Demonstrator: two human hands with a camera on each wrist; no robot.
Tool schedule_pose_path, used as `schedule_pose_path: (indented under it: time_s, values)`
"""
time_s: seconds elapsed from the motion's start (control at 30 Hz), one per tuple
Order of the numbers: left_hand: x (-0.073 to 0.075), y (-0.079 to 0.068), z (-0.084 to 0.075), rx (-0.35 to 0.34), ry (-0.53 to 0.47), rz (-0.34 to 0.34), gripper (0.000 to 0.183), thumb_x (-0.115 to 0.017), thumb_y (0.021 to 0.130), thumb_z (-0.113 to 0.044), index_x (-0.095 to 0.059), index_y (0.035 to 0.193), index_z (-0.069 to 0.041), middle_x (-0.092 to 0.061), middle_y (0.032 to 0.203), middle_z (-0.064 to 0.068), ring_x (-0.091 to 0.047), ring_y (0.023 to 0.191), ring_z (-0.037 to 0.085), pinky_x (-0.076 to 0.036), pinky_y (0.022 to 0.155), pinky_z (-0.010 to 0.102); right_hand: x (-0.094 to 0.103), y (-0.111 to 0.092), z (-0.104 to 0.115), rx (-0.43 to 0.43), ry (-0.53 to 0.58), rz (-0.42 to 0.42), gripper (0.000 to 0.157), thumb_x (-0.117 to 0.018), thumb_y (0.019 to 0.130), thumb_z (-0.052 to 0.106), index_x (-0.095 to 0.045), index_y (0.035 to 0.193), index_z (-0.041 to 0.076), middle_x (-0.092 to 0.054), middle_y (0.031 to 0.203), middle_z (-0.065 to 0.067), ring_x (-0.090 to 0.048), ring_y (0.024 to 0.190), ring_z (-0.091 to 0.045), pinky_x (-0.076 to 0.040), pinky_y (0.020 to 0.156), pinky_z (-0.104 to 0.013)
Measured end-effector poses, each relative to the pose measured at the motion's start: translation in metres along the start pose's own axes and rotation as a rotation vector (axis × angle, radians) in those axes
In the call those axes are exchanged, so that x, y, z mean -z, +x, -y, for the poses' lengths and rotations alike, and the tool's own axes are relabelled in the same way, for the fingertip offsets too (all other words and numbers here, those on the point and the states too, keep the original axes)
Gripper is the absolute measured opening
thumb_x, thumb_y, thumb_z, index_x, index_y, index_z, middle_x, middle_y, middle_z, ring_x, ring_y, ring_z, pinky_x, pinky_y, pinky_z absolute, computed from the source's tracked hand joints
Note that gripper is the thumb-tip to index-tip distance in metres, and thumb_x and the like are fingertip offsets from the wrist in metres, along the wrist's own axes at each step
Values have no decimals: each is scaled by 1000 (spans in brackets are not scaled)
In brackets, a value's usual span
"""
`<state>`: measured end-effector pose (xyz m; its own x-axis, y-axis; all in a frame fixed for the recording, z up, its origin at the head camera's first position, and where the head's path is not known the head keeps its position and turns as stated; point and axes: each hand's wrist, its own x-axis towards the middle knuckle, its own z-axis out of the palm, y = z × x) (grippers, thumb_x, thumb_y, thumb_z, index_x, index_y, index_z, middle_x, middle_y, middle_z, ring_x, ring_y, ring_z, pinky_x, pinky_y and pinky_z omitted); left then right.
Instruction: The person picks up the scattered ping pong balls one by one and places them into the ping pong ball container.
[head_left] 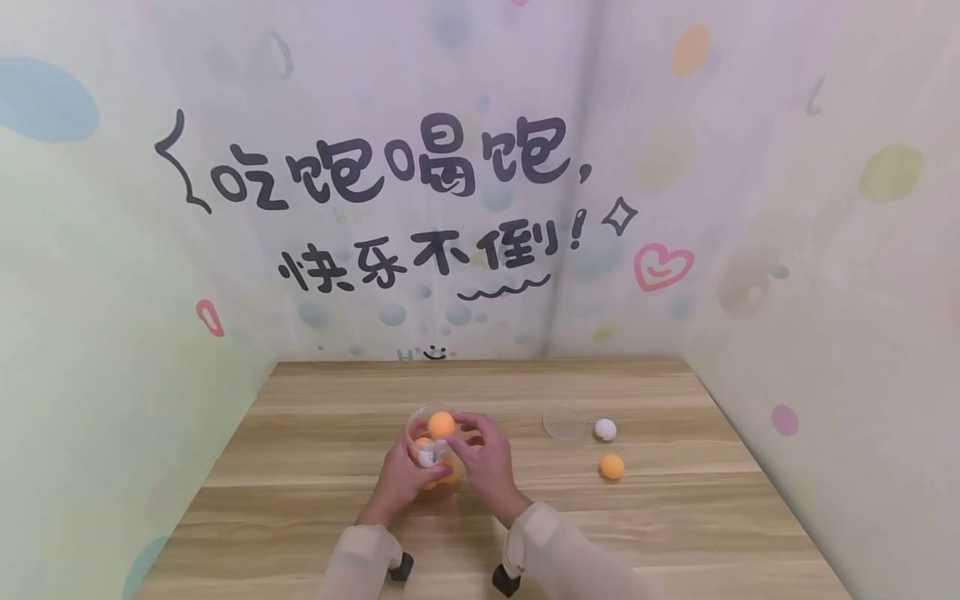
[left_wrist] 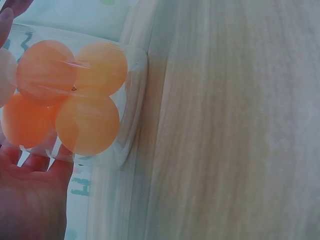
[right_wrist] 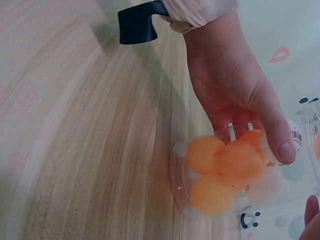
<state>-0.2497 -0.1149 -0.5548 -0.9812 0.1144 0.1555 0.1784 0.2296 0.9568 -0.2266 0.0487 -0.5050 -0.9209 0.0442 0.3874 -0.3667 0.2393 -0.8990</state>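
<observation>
In the head view my left hand [head_left: 403, 481] grips a clear plastic jar [left_wrist: 134, 107], tilted above the wooden table. Several orange balls [left_wrist: 87, 125] and some white ones, like table tennis balls, lie inside it. At the jar's mouth, my right hand [head_left: 487, 467] pinches an orange table tennis ball [head_left: 442, 424] between thumb and fingers. The right wrist view shows the left thumb lying along the near side of the jar and the other fingers behind it. Only fingertips of the right hand appear there, at the lower right edge.
To the right on the wooden table [head_left: 337, 417] lie a clear round lid [head_left: 564, 422], a white ball [head_left: 605, 430] and an orange ball [head_left: 612, 467]. Walls with printed lettering close off the back and both sides. Black blocks [right_wrist: 137, 24] are fixed at the wrists.
</observation>
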Motion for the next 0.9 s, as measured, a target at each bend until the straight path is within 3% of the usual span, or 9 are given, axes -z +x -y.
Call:
schedule_pose_path:
  time_s: [0.2,0.37,0.53,0.9]
  values:
    - [2,-5,-16,3,14,4,91,-86,73,-8,-34,147,-13,-57,125,11,-58,105,25,-49,95,40,1,-1,0,-17,-26,9,25,-72,89,16,-67,114,15,-67,111,-5,-62,94,-20,-54,77,-29]
    - [0,0,-2,3,22,6,90,-86,74,-11,-33,147,-20,-56,127,7,-57,107,24,-49,96,40,2,-1,-3,11,-14,5,26,-72,89,10,-67,114,11,-66,112,-10,-62,95,-22,-55,77,-29]
    - [-1,0,-2,4,19,-1,91,-87,72,-10,-35,146,-21,-56,127,6,-57,106,25,-49,95,40,3,-3,-5,24,-4,3,28,-71,88,6,-66,116,9,-66,112,-14,-62,97,-24,-56,77,-30]
    - [-2,1,-1,-6,17,-7,91,-87,72,-9,-35,146,-18,-55,130,8,-55,108,25,-48,97,41,6,-6,-8,51,41,-12,29,-73,88,15,-68,115,10,-68,111,-10,-63,98,-28,-56,77,-32]
